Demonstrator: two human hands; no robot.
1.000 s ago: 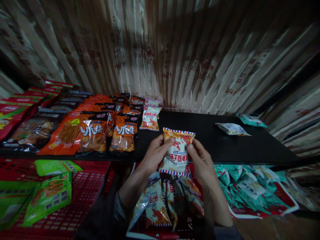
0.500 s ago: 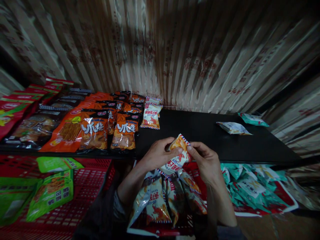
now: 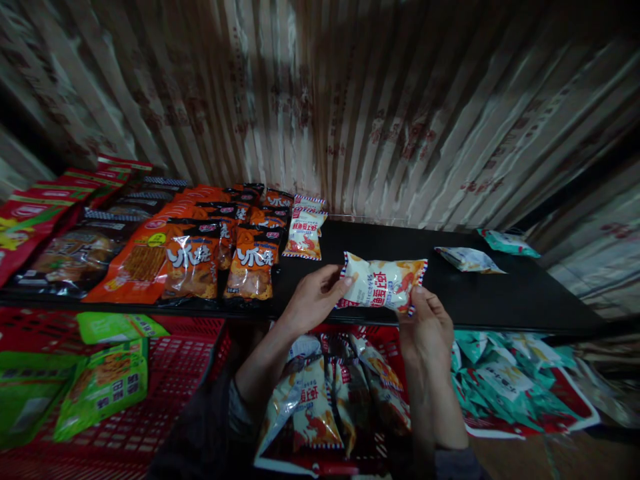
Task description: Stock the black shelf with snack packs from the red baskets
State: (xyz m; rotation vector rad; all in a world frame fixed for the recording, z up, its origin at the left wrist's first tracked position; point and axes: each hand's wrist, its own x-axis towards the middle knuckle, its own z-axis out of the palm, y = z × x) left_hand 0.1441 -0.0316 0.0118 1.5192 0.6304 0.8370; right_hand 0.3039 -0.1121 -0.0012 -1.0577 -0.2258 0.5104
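Between both hands a white snack bag (image 3: 383, 283) with red lettering and striped ends is held sideways, just over the front edge of the black shelf (image 3: 345, 240). My left hand (image 3: 315, 299) pinches its left end with thumb and fingers. At the other end, my right hand (image 3: 429, 323) grips the lower right corner. Below them, several matching bags (image 3: 313, 407) lie in a red basket (image 3: 315, 467). Two more of the same kind, white snack bags (image 3: 305, 233), rest on the shelf against the orange packets.
Orange-and-black snack packets (image 3: 250, 263), dark packets (image 3: 75, 250) and red packets (image 3: 25, 217) line the shelf's left. A white-blue packet (image 3: 470, 260) and a teal packet (image 3: 510, 242) lie at right. Underneath are green packets (image 3: 107, 383) in a red crate (image 3: 170, 380) and teal packets (image 3: 505, 380).
The held bag has turned from upright and tilted to lying sideways, and moved slightly right. My right hand shifted from its upper edge to its right end; my left hand now holds the left end.
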